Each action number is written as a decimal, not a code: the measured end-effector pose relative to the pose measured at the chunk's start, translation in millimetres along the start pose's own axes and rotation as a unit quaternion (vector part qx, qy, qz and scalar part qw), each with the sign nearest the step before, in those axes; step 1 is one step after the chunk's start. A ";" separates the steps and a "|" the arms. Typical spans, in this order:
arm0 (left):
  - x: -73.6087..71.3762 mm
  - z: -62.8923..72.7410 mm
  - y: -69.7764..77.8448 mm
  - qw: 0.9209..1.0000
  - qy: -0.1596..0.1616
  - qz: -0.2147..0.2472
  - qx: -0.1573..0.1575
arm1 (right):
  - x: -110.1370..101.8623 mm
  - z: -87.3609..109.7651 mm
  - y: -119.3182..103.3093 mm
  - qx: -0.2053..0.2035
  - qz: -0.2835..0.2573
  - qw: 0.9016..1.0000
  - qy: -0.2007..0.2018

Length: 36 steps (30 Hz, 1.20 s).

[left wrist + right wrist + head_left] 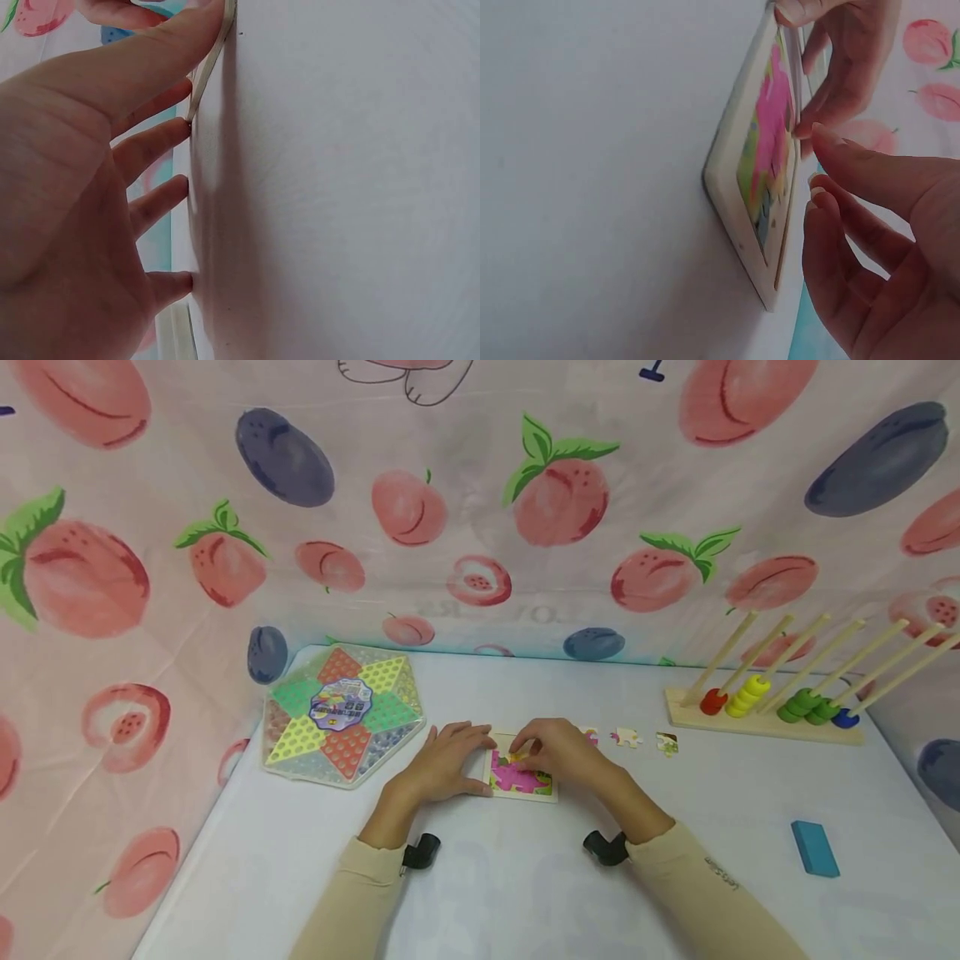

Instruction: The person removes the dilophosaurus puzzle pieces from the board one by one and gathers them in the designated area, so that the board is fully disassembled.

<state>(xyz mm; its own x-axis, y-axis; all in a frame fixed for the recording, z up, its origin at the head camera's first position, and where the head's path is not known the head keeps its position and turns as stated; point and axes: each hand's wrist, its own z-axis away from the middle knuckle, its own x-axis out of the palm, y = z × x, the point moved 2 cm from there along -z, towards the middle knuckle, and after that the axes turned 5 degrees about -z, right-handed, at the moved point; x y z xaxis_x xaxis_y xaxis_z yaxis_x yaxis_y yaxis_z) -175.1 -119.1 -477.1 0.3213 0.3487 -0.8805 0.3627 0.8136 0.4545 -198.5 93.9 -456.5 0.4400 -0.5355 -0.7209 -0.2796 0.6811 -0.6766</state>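
A small wooden-framed jigsaw puzzle with a pink dinosaur picture lies on the white table. My left hand is at its left side, thumb by the near corner and a finger by the far corner. Its other fingertips rest on the table in the left wrist view. Over the upper part of the puzzle is my right hand, thumb and fingers bent toward each other. The right wrist view shows a gap between the thumb and fingertips of the right hand, with nothing visible in it. Part of the picture is hidden under this hand.
Loose jigsaw pieces lie to the right of the puzzle. At left is a hexagonal Chinese checkers board. A wooden peg stand with coloured beads stands at back right, and a blue block lies nearer. Fruit-patterned cloth hangs behind.
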 end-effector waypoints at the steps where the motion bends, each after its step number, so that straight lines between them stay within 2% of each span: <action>1: -0.1 -0.1 0.1 1.000 0.001 0.000 0.000 | 2.0 -0.8 -0.5 -0.006 -0.001 1.000 -0.001; 9: -0.5 0.7 1.1 1.000 0.003 -0.003 0.002 | 14.6 -3.5 0.6 -0.028 0.037 0.999 0.020; 15: -1.1 -0.2 3.5 1.000 0.019 0.002 0.003 | 18.2 -3.6 -2.0 -0.033 0.033 0.998 0.035; 21: 1.9 -3.9 4.2 0.999 0.039 -0.013 -0.004 | 20.3 -6.1 -4.2 -0.006 0.010 1.000 0.019; 29: 2.3 -6.4 4.9 0.999 0.034 -0.010 -0.016 | 22.5 -9.0 -6.2 0.016 -0.006 1.000 -0.013; 36: 1.8 -6.8 5.3 0.999 0.036 -0.016 -0.015 | 21.8 -10.5 -6.0 0.003 -0.007 1.000 -0.025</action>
<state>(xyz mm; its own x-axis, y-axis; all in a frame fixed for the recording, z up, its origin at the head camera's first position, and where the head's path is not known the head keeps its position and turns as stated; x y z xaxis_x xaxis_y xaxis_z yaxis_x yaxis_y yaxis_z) -178.6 -111.0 -477.2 0.2457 0.3543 -0.9023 0.3452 0.8378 0.4230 -196.1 72.9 -469.7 0.4855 -0.5190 -0.7035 -0.2686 0.6772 -0.6850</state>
